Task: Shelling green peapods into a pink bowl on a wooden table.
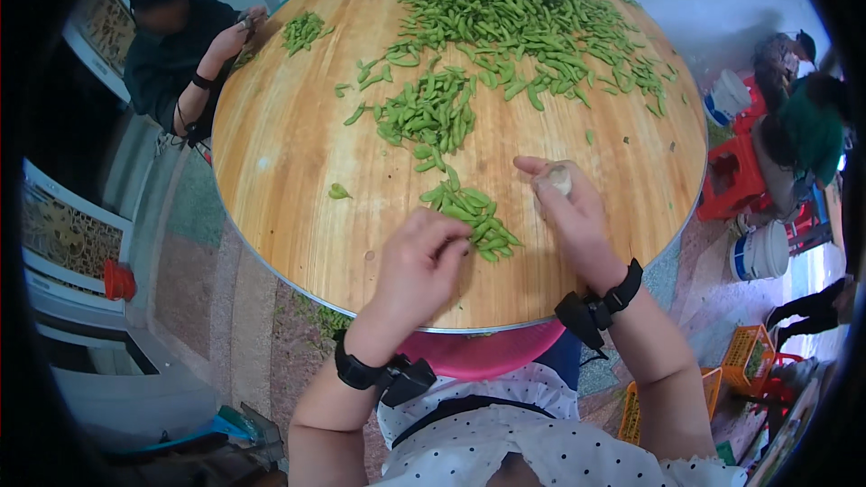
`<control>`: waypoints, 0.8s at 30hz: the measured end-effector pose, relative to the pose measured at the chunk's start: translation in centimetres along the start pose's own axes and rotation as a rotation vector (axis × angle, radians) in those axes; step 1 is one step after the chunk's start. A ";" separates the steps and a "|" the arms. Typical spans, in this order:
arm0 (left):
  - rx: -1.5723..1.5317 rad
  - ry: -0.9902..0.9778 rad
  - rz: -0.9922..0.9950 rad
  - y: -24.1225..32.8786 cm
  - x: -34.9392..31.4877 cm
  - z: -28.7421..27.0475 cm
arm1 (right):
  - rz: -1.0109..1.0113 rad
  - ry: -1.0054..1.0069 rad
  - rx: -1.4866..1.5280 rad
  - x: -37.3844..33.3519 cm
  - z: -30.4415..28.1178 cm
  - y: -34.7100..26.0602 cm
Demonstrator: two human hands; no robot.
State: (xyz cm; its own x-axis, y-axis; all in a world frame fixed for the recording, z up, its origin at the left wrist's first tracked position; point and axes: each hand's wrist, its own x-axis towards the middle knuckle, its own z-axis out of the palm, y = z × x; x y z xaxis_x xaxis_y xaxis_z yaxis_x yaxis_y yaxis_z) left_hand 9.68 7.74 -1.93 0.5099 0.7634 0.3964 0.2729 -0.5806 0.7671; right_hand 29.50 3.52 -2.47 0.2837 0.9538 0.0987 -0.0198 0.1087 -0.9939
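Note:
My left hand (419,261) is closed, its thumb and fingertips drawn together at the left side of a small pile of green soybean pods (471,215). Whatever lies between those fingertips is hidden. To the right of this pile, my right hand (575,212) is curled just above the table with the index finger pointing left. A small whitish, rounded piece (557,180) shows among its fingers; its kind is unclear. Beyond both hands lies a middle heap of pods (431,108), and a much larger heap (505,4) covers the far side.
The round wooden table (298,180) carries one stray pod (338,191) at left. A person (171,54) works at the far left beside a little pod pile (303,32). Red stools (729,176), a white bucket (760,251) and an orange crate (747,356) stand right. A pink basin (487,352) sits below the near edge.

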 end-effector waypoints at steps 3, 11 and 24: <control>0.123 -0.151 0.000 1.2 0.0 1.5 | -0.004 -0.043 -0.003 -0.6 -0.3 -0.5; 0.144 -0.094 -0.119 -0.2 0.7 3.1 | 0.146 -0.169 0.083 -4.4 -1.1 -2.9; -0.704 -0.169 -0.611 3.6 -4.0 -0.1 | 0.342 -0.616 0.075 -6.4 1.4 -2.1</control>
State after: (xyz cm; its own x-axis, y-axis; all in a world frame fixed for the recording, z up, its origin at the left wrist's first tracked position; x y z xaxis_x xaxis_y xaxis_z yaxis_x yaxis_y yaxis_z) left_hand 8.57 2.65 -0.67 0.5684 0.7955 -0.2102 0.0048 0.2522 0.9677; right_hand 26.42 -2.38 -0.97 -0.3439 0.9203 -0.1866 -0.0829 -0.2277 -0.9702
